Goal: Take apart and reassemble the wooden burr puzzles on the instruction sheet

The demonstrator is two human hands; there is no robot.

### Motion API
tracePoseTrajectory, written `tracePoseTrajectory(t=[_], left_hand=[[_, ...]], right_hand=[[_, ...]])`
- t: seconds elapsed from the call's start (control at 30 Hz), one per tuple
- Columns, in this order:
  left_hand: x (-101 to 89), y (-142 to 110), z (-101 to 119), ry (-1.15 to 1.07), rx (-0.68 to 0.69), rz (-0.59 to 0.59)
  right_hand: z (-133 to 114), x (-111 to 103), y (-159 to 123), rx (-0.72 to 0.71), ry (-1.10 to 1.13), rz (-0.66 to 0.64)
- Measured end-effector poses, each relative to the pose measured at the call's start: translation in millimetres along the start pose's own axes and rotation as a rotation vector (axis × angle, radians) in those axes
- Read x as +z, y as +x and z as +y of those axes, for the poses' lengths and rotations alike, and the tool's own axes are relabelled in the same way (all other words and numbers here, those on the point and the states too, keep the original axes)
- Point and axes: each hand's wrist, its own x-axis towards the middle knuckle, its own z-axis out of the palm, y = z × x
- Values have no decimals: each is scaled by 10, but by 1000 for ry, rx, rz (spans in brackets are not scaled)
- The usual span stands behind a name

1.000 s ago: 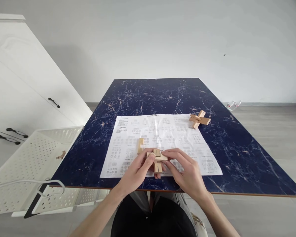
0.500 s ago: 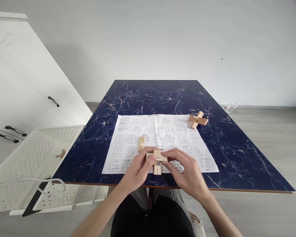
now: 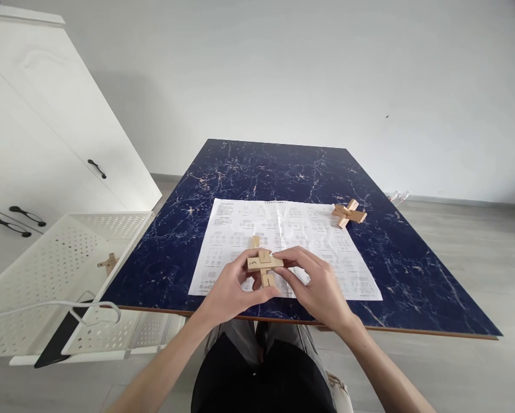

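Observation:
Several notched wooden puzzle pieces (image 3: 265,263) are crossed together over the lower middle of the printed sheet. One bears a mark like a 3 on its left end. My left hand (image 3: 235,287) holds them from the left, its fingers behind and its thumb stretched out below the lower block. From the right, my right hand (image 3: 315,281) pinches the end of the crosswise piece between thumb and fingers. Just beyond my left fingers a loose notched wooden piece (image 3: 256,241) lies on the sheet, partly hidden by that hand.
The printed sheet (image 3: 229,229) with rows of diagrams lies on a dark blue marbled table (image 3: 279,172). An assembled wooden cross puzzle (image 3: 348,213) rests at its upper right corner. On the left, a white perforated basket (image 3: 38,281) holds another wooden piece (image 3: 109,263); a white cable (image 3: 46,307) crosses it.
The held pieces have turned so that the marked end shows. My left thumb has come off their top and now reaches below them. The view has shifted slightly.

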Motion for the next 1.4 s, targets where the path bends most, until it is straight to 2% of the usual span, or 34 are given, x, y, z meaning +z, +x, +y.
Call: tracePoseTrajectory(t=[0.37, 0.53, 0.73, 0.9, 1.07, 1.27, 1.4], left_hand=[[-331, -155, -71, -40, 32, 160], [-488, -199, -142, -55, -29, 283], [-538, -205, -194, -74, -31, 268], [-539, -195, -220, -85, -27, 245], [-499, -160, -176, -79, -26, 232], [-308, -40, -65, -19, -14, 198], [-122, 76, 14, 42, 21, 175]], right_hand=[[-140, 221, 320, -34, -16, -135], [-13, 181, 353, 50, -203, -135], [307, 388, 296, 45, -331, -142], [341, 472, 330, 45, -293, -144], [241, 311, 286, 139, -63, -85], [180, 75, 142, 392, 563, -76], [162, -32, 35, 502, 830, -4]])
